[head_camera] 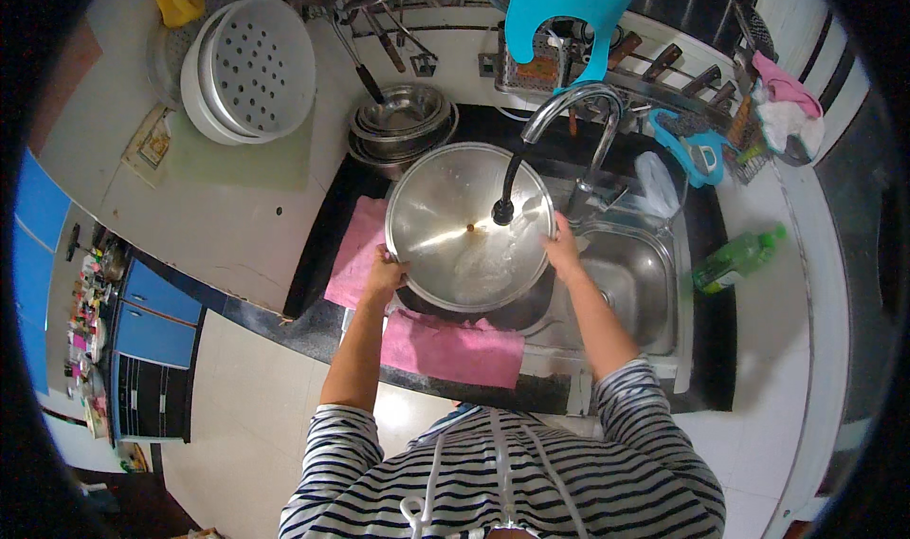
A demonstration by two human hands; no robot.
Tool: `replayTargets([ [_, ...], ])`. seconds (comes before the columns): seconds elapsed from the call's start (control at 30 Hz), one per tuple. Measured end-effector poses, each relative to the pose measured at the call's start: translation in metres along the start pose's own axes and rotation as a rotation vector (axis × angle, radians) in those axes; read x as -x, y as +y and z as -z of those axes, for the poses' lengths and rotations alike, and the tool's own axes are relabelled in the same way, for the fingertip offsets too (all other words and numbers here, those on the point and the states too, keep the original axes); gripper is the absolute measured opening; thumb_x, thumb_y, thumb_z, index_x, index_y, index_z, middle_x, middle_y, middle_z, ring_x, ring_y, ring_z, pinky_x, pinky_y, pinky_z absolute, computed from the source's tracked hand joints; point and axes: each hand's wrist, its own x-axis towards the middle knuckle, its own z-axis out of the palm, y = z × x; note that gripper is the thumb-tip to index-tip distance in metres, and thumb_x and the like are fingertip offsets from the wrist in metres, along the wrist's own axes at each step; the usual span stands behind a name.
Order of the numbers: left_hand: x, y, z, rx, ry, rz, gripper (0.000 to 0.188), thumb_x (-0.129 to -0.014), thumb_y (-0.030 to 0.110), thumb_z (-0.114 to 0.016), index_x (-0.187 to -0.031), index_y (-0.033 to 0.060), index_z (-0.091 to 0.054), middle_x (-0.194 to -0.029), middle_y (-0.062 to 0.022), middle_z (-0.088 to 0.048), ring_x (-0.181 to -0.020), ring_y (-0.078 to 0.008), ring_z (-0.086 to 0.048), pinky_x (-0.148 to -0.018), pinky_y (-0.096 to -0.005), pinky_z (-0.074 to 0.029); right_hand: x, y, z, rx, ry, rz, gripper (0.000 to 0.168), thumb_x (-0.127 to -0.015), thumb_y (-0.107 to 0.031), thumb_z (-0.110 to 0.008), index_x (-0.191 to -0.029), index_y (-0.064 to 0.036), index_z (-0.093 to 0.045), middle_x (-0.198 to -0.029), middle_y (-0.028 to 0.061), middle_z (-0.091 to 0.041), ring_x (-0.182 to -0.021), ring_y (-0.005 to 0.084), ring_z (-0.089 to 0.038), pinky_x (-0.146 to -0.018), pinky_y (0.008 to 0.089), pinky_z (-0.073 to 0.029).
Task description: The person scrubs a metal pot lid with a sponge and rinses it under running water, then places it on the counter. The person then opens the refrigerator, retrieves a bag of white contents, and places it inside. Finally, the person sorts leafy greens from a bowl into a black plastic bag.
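A large round stainless steel lid or shallow pan [441, 205] with a small hole or spot at its middle lies between my hands. My left hand [387, 270] grips its lower left rim, and my right hand [563, 247] holds its right rim. The black spray end of the chrome faucet [611, 109] hangs over it; whether water runs I cannot tell. Beneath it is the double steel sink, its right basin [633, 290] in sight and the left one mostly hidden. Pink cloths [455, 347] lie at the sink's front and left edges.
Nested steel bowls [405, 112] stand behind on the left. White pots and a perforated steamer [259, 66] hang at upper left. A green bottle [739, 258] is right of the sink. A blue holder [689, 148] and a clear plastic bag [657, 183] sit at the back right; knives hang behind the faucet.
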Motion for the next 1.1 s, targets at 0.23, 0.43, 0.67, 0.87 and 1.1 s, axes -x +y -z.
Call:
replayTargets([
  [0.23, 0.015, 0.018, -0.017, 0.090, -0.144, 0.067, 0.033, -0.073, 0.000, -0.059, -0.106, 0.0031, -0.055, -0.089, -0.0081, -0.061, -0.072, -0.0191, -0.060, -0.057, -0.0290, -0.051, -0.001, -0.022, -0.007, -0.007, 0.120, 0.057, 0.045, -0.084, -0.006, -0.054, -0.127, -0.005, -0.040, -0.111, 0.0097, -0.055, -0.098, 0.0195, -0.053, -0.085, 0.0312, -0.041],
  [0.43, 0.047, 0.020, -0.023, 0.032, 0.096, -0.299, 0.025, -0.078, 0.001, -0.054, -0.103, -0.0033, -0.056, -0.095, -0.0089, -0.063, -0.086, -0.0177, -0.058, -0.077, -0.0289, -0.044, 0.027, 0.051, -0.085, -0.358, 0.303, -0.080, 0.027, -0.079, -0.015, -0.064, -0.100, -0.002, -0.053, -0.095, 0.0109, -0.059, -0.085, 0.0213, -0.055, -0.075, 0.0349, -0.043],
  [0.67, 0.057, -0.039, -0.046, 0.358, 0.190, -0.182, 0.033, -0.077, 0.000, -0.055, -0.110, -0.0002, -0.051, -0.100, -0.0076, -0.060, -0.082, -0.0152, -0.058, -0.071, -0.0273, -0.046, 0.065, 0.054, -0.145, -0.684, 0.318, -0.343, 0.050, -0.073, -0.022, -0.072, -0.116, -0.011, -0.046, -0.100, 0.0067, -0.055, -0.085, 0.0242, -0.055, -0.060, 0.0386, -0.045],
  [0.87, 0.066, 0.066, -0.028, -0.150, 0.043, -0.221, 0.036, -0.076, 0.003, -0.054, -0.112, 0.0001, -0.049, -0.100, -0.0103, -0.060, -0.091, -0.0196, -0.058, -0.080, -0.0306, -0.044, 0.046, 0.042, -0.073, -0.729, 0.120, -0.436, 0.050, -0.076, -0.016, -0.068, -0.119, -0.011, -0.043, -0.103, 0.0090, -0.053, -0.095, 0.0267, -0.053, -0.073, 0.0476, -0.049],
  [1.1, 0.071, 0.000, -0.056, -0.262, 0.275, -0.582, 0.050, -0.072, 0.001, -0.054, -0.120, 0.0010, -0.042, -0.106, -0.0151, -0.058, -0.100, -0.0227, -0.056, -0.087, -0.0330, -0.042, 0.087, 0.049, -0.136, -1.018, 0.092, -0.539, 0.037, -0.080, -0.010, -0.060, -0.115, -0.013, -0.048, -0.105, 0.0077, -0.055, -0.096, 0.0253, -0.054, -0.078, 0.0457, -0.049],
])
